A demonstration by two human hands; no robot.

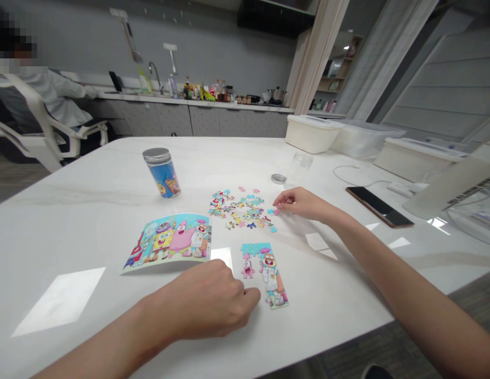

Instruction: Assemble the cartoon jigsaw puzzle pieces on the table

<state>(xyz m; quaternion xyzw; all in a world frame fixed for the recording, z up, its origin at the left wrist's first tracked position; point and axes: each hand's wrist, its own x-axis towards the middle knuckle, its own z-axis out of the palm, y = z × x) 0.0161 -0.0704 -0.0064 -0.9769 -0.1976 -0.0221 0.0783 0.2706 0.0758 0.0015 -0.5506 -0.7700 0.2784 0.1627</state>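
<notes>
My right hand is at the right edge of a loose heap of puzzle pieces, its fingertips closed on a pink puzzle piece. My left hand rests on the table with its fingers curled in; what they hold, if anything, is hidden. Just to its right lies a partly joined puzzle, showing a cartoon squirrel and part of a pink figure, with a gap at lower left. Behind my left hand a curved picture sheet shows several cartoon characters.
On the white table stand a blue-labelled jar, a clear jar and its metal lid. A phone, a cable and storage boxes are at the right. A person sits in a chair at far left.
</notes>
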